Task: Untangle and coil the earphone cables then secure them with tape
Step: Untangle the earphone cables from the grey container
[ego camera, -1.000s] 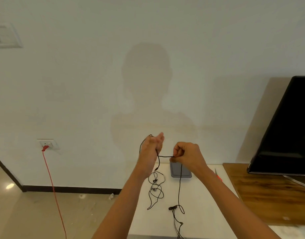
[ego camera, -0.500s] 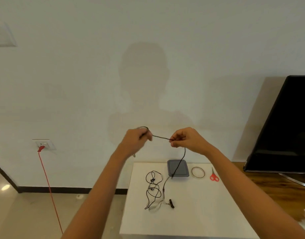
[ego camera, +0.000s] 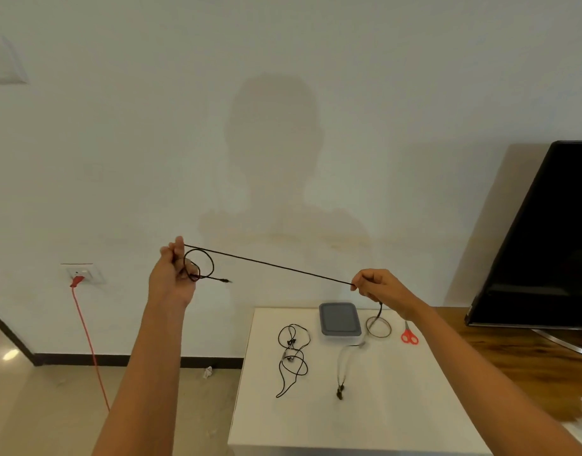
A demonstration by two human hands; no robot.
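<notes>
Two earphone cables point(ego camera: 268, 265) point(ego camera: 291, 342), one tape roll point(ego camera: 378, 337), one scissors point(ego camera: 408, 332), one box point(ego camera: 339, 319)

Left hand point(ego camera: 172, 278) and right hand point(ego camera: 378, 286) pinch a taut black earphone cable point(ego camera: 269, 264) above a white table point(ego camera: 381, 406).

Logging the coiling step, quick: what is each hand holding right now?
Left hand: grips a small loop of the thin black earphone cable.
Right hand: pinches the same cable, stretched taut between them.

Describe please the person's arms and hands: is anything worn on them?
Both arms are bare up to the frame edge: no sleeve shows on the left forearm or the right forearm. The left hand and the right hand wear no glove, and no watch or bracelet shows at either wrist. Rings are too small to judge.
</notes>
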